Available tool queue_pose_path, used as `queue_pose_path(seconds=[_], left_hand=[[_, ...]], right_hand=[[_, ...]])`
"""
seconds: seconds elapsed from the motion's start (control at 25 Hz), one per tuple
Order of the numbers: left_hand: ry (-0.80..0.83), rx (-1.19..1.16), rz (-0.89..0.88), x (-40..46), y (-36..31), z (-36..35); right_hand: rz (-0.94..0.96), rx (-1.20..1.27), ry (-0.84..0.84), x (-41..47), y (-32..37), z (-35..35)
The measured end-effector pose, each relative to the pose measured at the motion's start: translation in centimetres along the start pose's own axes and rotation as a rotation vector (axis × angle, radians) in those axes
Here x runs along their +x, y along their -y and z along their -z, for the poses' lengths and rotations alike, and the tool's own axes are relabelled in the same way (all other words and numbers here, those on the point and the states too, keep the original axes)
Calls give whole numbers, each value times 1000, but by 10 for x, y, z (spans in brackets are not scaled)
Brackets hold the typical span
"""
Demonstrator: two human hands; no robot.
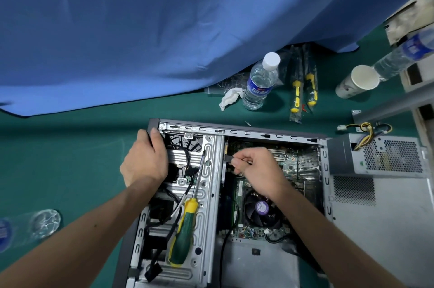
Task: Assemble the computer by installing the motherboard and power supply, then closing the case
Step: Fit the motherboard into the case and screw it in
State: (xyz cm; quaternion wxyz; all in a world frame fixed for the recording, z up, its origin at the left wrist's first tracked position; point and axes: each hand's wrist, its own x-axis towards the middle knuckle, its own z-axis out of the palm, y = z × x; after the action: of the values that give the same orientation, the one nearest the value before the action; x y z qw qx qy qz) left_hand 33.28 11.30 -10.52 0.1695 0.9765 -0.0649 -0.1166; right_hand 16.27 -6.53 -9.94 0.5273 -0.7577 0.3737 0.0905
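An open grey computer case [270, 134] lies flat on the green table. The motherboard [293, 161] sits inside it, with a round black CPU fan [260, 211] near the front. My left hand [145, 158] grips the case's far left corner. My right hand [256, 168] pinches a small black cable connector [228, 159] at the motherboard's left edge. A green and yellow screwdriver [185, 222] rests on the metal drive cage. The silver power supply [385, 156] stands outside the case at the right, on a grey side panel [380, 217].
A blue cloth [164, 29] covers the far table. Behind the case stand a water bottle [259, 81], a crumpled tissue [231, 97], two bagged yellow-handled screwdrivers [303, 90] and a paper cup [357, 82]. Another bottle [404, 52] lies far right; a blurred bottle [28, 226] lies left.
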Motion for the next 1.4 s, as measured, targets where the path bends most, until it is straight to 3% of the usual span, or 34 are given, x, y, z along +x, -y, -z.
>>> queue_pose_path(seconds=[0.12,1.16,1.4], left_hand=[[-2,10,3,1,2,0],[3,10,6,1,3,0],[-3,2,1,2,1,0]], right_hand=[[14,-54,98,8,4,7],[106,-178,94,-9,-4,11],[-59,-432,50,-17,-34,24]])
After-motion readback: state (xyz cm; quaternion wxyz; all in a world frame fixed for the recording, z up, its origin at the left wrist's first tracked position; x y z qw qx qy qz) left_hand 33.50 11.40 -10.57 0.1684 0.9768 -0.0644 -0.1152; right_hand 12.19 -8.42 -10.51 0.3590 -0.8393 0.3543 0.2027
